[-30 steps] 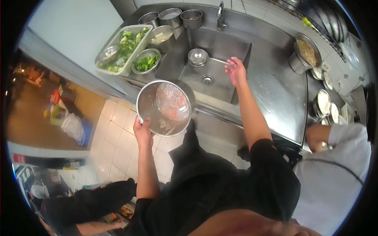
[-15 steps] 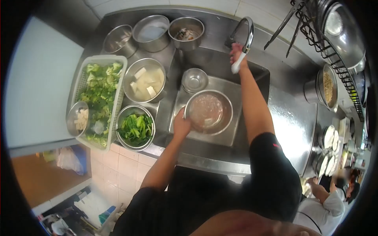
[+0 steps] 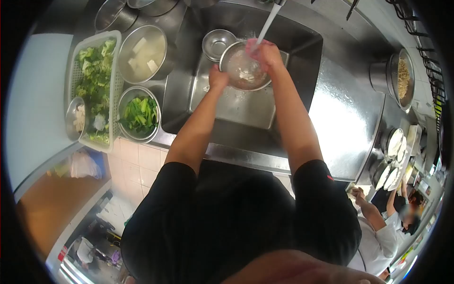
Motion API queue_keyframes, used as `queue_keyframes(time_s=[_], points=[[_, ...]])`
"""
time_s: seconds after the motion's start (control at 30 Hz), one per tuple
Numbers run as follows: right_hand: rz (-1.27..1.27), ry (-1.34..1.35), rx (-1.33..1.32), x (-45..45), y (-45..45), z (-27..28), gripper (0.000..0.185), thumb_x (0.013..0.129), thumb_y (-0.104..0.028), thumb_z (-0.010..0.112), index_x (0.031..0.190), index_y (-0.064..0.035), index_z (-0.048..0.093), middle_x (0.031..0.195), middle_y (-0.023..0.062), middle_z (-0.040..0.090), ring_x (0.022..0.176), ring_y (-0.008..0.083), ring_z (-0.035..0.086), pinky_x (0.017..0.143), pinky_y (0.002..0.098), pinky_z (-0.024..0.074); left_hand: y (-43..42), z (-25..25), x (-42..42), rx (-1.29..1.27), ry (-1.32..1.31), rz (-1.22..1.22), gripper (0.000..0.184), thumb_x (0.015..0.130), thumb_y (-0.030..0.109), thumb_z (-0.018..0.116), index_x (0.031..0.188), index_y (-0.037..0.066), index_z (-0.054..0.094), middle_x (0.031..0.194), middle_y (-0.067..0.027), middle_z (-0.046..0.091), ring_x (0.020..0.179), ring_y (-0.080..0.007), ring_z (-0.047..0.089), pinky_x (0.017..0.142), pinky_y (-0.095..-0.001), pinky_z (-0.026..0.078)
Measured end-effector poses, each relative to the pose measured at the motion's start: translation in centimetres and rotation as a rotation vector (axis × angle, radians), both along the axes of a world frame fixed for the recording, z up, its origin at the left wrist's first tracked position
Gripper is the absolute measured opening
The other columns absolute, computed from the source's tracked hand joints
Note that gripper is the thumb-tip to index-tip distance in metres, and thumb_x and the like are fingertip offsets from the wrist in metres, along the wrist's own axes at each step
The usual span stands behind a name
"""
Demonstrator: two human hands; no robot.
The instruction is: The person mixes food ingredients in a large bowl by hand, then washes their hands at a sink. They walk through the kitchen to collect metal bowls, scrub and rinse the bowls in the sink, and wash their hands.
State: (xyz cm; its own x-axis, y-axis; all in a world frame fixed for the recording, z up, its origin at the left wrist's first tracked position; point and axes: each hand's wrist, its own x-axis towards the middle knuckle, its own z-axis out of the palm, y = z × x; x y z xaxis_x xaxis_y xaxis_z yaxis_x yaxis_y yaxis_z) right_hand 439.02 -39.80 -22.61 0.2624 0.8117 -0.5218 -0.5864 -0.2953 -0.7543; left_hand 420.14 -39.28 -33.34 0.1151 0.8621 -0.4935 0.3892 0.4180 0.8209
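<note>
A steel bowl [image 3: 237, 80] of cloudy, pinkish water with pale pieces sits tilted in the sink. My left hand [image 3: 218, 79] is closed on its left rim. Over the bowl's right side is my right hand [image 3: 267, 56], its fingers stretched into a white stream of water [image 3: 269, 22] falling from the tap. Blur and splashing partly hide these fingers, and I see nothing held in them. Just behind the bowl, to its left, stands a smaller steel bowl [image 3: 218, 43] on the sink floor.
Left of the sink [image 3: 239, 113] are a bowl of tofu [image 3: 143, 53], a bowl of leafy greens [image 3: 139, 114] and a white basket of broccoli [image 3: 94, 71]. A small bowl of pale pieces [image 3: 77, 118] leans there. People in white [image 3: 378, 236] stand at the right.
My right hand has left the tap and come down to the bowl. Water now streams into the bowl, which has moved back beneath the tap with my left hand. My view has tilted downward.
</note>
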Motion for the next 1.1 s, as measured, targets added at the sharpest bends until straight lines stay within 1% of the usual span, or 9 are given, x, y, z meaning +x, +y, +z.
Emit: queue_keyframes(time_s=[0.1, 0.17, 0.23, 0.5, 0.6, 0.67, 0.9, 1.0, 1.1], points=[[0.219, -0.268, -0.051, 1.2, 0.0, -3.0, 0.027, 0.082, -0.001, 0.049, 0.105, 0.0005, 0.064, 0.100, 0.0116, 0.066, 0.088, 0.0245, 0.064, 0.079, 0.0339, 0.0506, -0.8, -4.0, 0.5, 0.042, -0.049, 0.036, 0.030, 0.071, -0.001, 0.058, 0.101, 0.001, 0.056, 0.082, -0.0114, 0.064, 0.068, -0.0221, 0.063, 0.048, -0.0340, 0.049], [1.136, -1.220, -0.036, 1.3, -0.9, -6.3, 0.035, 0.081, -0.010, 0.052, 0.115, -0.0052, 0.061, 0.115, 0.0145, 0.063, 0.104, 0.0305, 0.061, 0.092, 0.0381, 0.0464, -1.5, -3.1, 1.2, 0.128, 0.011, 0.059, 0.028, 0.072, 0.000, 0.058, 0.099, 0.001, 0.057, 0.082, -0.0116, 0.063, 0.067, -0.0212, 0.063, 0.048, -0.0338, 0.049], [1.555, -1.323, 0.107, -0.3, -3.5, -7.9, 0.042, 0.085, -0.019, 0.045, 0.124, -0.0113, 0.058, 0.129, 0.0146, 0.055, 0.120, 0.0278, 0.052, 0.100, 0.0446, 0.0390, -2.4, 3.2, 2.1, 0.208, 0.021, 0.090, 0.023, 0.073, 0.001, 0.057, 0.096, 0.000, 0.058, 0.082, -0.0138, 0.064, 0.066, -0.0223, 0.062, 0.051, -0.0354, 0.049], [1.156, -1.958, -0.296, -1.9, -1.7, -7.1, 0.065, 0.087, -0.036, 0.051, 0.144, -0.0113, 0.032, 0.148, 0.0151, 0.031, 0.138, 0.0343, 0.026, 0.113, 0.0493, 0.0110, -2.9, 6.9, 0.3, 0.454, -0.200, 0.140, 0.029, 0.071, 0.002, 0.053, 0.100, -0.001, 0.059, 0.086, -0.0243, 0.063, 0.083, -0.0397, 0.062, 0.073, -0.0423, 0.049], [1.487, -0.993, 0.049, -2.9, -0.2, -14.3, 0.052, 0.084, -0.028, 0.060, 0.129, -0.0037, 0.052, 0.126, 0.0191, 0.056, 0.109, 0.0289, 0.058, 0.090, 0.0400, 0.0470, -3.2, 5.8, 1.6, 0.444, 0.009, 0.343, 0.014, 0.071, 0.007, 0.060, 0.083, -0.001, 0.058, 0.074, -0.0252, 0.059, 0.069, -0.0402, 0.058, 0.065, -0.0447, 0.047], [0.785, -0.009, 0.028, -4.9, -1.7, -10.6, 0.046, 0.084, -0.008, 0.062, 0.128, -0.0031, 0.051, 0.117, 0.0115, 0.059, 0.106, 0.0194, 0.057, 0.083, 0.0311, 0.0476, -3.7, 7.1, 0.6, 0.336, -0.237, 0.265, 0.024, 0.073, 0.012, 0.063, 0.093, 0.000, 0.058, 0.089, -0.0220, 0.062, 0.089, -0.0391, 0.061, 0.076, -0.0467, 0.047], [1.541, -1.517, 0.309, -4.5, -4.1, -2.0, 0.059, 0.090, -0.043, 0.051, 0.133, -0.0042, 0.043, 0.132, 0.0192, 0.051, 0.123, 0.0318, 0.047, 0.102, 0.0429, 0.0348, -0.7, 8.3, -2.3, 0.608, 0.049, 0.246, 0.011, 0.073, 0.006, 0.056, 0.082, 0.000, 0.054, 0.078, -0.0248, 0.059, 0.076, -0.0450, 0.059, 0.067, -0.0475, 0.048], [1.451, -1.403, -0.011, -6.5, -3.6, 1.5, 0.062, 0.084, -0.049, 0.055, 0.125, -0.0028, 0.051, 0.127, 0.0243, 0.052, 0.118, 0.0349, 0.051, 0.096, 0.0468, 0.0400, -1.0, 7.6, 0.6, 0.651, -0.054, 0.375, 0.029, 0.077, 0.004, 0.057, 0.105, -0.003, 0.060, 0.079, -0.0232, 0.064, 0.068, -0.0321, 0.064, 0.063, -0.0391, 0.050], [0.916, -1.362, 0.409, -6.6, -6.0, -1.8, 0.037, 0.081, -0.025, 0.059, 0.111, -0.0027, 0.058, 0.103, 0.0208, 0.064, 0.097, 0.0386, 0.060, 0.085, 0.0475, 0.0463, 0.2, 8.6, 1.7, 0.560, 0.007, 0.211, 0.027, 0.076, 0.003, 0.059, 0.103, 0.001, 0.062, 0.071, -0.0186, 0.062, 0.063, -0.0265, 0.061, 0.060, -0.0388, 0.047]])
